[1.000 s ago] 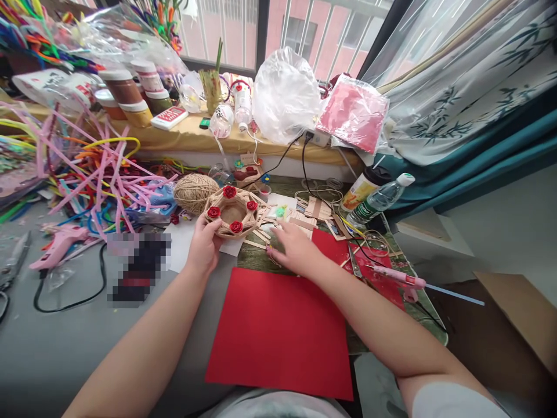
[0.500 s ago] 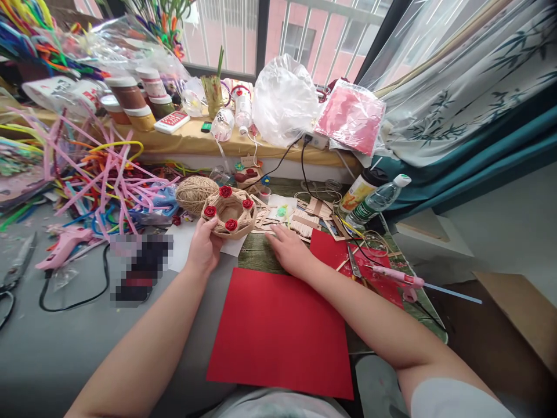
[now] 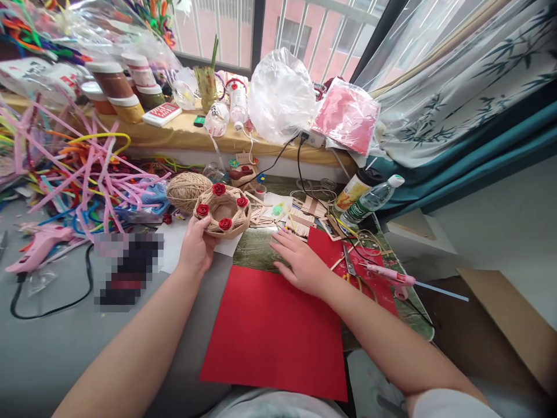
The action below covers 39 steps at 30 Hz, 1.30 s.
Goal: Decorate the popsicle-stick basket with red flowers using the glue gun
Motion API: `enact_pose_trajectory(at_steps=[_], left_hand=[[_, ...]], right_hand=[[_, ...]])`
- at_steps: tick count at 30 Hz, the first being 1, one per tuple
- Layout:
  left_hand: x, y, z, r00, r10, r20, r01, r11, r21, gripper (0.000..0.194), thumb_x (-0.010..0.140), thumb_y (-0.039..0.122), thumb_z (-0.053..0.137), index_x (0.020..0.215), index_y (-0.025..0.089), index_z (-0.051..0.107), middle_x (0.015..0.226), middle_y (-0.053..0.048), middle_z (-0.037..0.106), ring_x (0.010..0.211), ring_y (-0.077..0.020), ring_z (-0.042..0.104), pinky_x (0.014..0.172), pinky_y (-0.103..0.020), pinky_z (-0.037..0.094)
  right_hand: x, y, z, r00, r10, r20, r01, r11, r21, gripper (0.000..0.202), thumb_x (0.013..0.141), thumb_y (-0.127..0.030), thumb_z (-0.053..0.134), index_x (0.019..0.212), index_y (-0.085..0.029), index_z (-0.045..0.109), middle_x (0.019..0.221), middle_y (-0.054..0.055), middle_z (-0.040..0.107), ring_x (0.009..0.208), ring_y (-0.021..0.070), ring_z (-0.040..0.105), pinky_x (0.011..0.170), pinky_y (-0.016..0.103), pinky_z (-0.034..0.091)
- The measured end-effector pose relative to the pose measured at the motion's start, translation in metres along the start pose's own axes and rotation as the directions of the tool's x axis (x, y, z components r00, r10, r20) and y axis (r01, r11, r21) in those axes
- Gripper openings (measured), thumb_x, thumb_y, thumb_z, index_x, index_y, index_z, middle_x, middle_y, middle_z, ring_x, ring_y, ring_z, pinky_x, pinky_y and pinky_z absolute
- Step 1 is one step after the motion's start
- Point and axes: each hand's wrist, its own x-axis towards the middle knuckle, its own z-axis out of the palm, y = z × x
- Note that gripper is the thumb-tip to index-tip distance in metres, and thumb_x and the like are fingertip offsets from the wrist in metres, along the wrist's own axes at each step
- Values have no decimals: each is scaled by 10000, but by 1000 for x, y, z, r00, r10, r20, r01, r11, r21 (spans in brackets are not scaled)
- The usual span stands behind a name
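My left hand (image 3: 196,248) grips the near left side of a tan, twine-wrapped polygonal basket (image 3: 234,230), its thumb over the rim. Several red roses (image 3: 225,224) sit around the basket's rim. My right hand (image 3: 300,261) holds nothing; its fingers are spread over the green wood-look table (image 3: 255,249), right of the basket. A large red sheet (image 3: 274,331) lies in front of both hands, partly under my right wrist. Behind the basket on the left is a ball of twine (image 3: 188,191).
Craft sticks (image 3: 300,220), scissors (image 3: 349,260), a pink glue gun (image 3: 391,275) and a water bottle (image 3: 369,200) are on the right. Pink pipe cleaners (image 3: 96,180) and another pink glue gun (image 3: 41,247) lie left. A yellow-clothed ledge (image 3: 174,134) runs behind.
My right hand has moved a little back toward me and its fingers have spread wider. The view has shifted slightly; my left hand still holds the basket.
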Motion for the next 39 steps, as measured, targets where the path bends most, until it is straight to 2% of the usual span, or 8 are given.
enact_pose_trajectory(at_steps=[5, 9, 11, 13, 15, 22, 31, 39], left_hand=[[-2, -2, 4, 1000, -1, 4, 1, 1000, 15, 329, 828, 323, 783, 1134, 248, 690, 1226, -43, 744, 1247, -268, 673, 925, -370, 622], [-5, -3, 9, 1000, 11, 8, -11, 999, 35, 331, 827, 314, 772, 1138, 238, 684, 1246, -54, 747, 1269, -289, 672, 952, -404, 623], [-6, -4, 11, 1000, 14, 6, -14, 999, 47, 323, 827, 305, 766, 1132, 235, 686, 1235, -54, 752, 1263, -295, 677, 955, -420, 627], [-8, -5, 13, 1000, 14, 10, -14, 998, 54, 307, 829, 308, 763, 1118, 234, 689, 1225, -52, 758, 1273, -296, 674, 965, -421, 626], [-9, -7, 14, 1000, 13, 26, -14, 998, 61, 298, 829, 314, 765, 1106, 233, 691, 1234, -53, 759, 1299, -294, 662, 966, -400, 626], [-11, -12, 16, 998, -4, 56, -1, 996, 86, 422, 816, 292, 753, 1227, 216, 687, 1370, -66, 720, 1310, -278, 657, 896, -335, 636], [-16, -9, 25, 997, 16, 76, -24, 994, 108, 459, 805, 251, 745, 1260, 244, 687, 1379, -32, 725, 1386, -264, 608, 995, -366, 620], [-16, -9, 24, 998, -11, 68, 3, 993, 120, 411, 803, 274, 756, 1210, 275, 705, 1360, -9, 731, 1329, -273, 645, 959, -393, 642]], right_hand=[[-97, -20, -22, 960, 150, -235, -146, 989, 34, 473, 1006, -210, 587, 1472, -292, 577, 1487, 97, 643, 1432, 317, 558, 1216, 613, 449], [-185, -6, -12, 818, 284, -501, -329, 944, -1, 355, 946, -184, 647, 1270, -328, 659, 1083, 86, 746, 1018, 309, 709, 945, 563, 584], [-225, 10, -7, 603, 377, -703, -509, 860, 25, 225, 924, -225, 685, 1137, -290, 655, 1010, 94, 696, 956, 299, 687, 908, 534, 575], [-256, 31, -6, 287, 469, -835, -665, 725, 178, 218, 905, -316, 710, 1091, -247, 619, 1042, 111, 643, 954, 289, 665, 900, 509, 567], [-276, 55, -10, 116, 578, -808, -732, 599, 323, 406, 884, -403, 720, 1214, -209, 585, 1144, 142, 634, 971, 285, 669, 893, 493, 572], [-281, 106, -22, 403, 825, -395, -775, 538, 332, 589, 867, -547, 734, 1340, -216, 613, 1193, 129, 721, 1021, 291, 703, 938, 452, 565], [-298, 131, 8, 507, 684, -525, -811, 584, -23, 660, 928, -679, 611, 1323, -151, 590, 1174, 208, 688, 1094, 376, 630, 1027, 560, 492], [-291, 149, 5, 485, 687, -542, -857, 497, -137, 617, 962, -653, 559, 1295, -135, 599, 1166, 217, 673, 1105, 391, 580, 1016, 557, 464]])
